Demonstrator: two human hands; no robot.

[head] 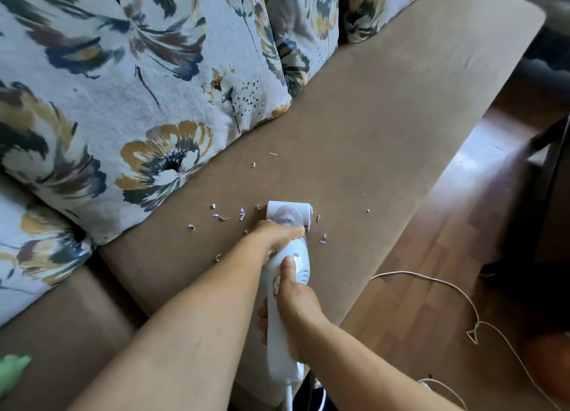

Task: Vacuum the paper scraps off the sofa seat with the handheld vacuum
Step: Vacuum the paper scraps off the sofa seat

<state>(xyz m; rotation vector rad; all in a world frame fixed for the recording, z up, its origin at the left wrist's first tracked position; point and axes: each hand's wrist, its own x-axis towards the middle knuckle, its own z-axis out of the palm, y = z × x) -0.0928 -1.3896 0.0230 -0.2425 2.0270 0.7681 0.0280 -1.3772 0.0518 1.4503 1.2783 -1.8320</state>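
Observation:
A white handheld vacuum [287, 342] lies nose-down on the brown sofa seat [385, 126], its wide nozzle [288, 208] flat on the fabric. My left hand [277, 236] is wrapped over the vacuum's front, just behind the clear dust cup. My right hand [294, 296] grips the handle, thumb resting near the switch. Small pale paper scraps [219, 216] are scattered left of the nozzle, with a few more scraps [322, 239] to its right and two scraps [262, 160] farther up the seat.
Floral cushions [123, 86] line the sofa back along the left and top. A white power cord [462, 299] trails over the wooden floor [431, 256] on the right. Dark furniture [552, 179] stands at the far right. A green object [12, 370] shows at the lower left.

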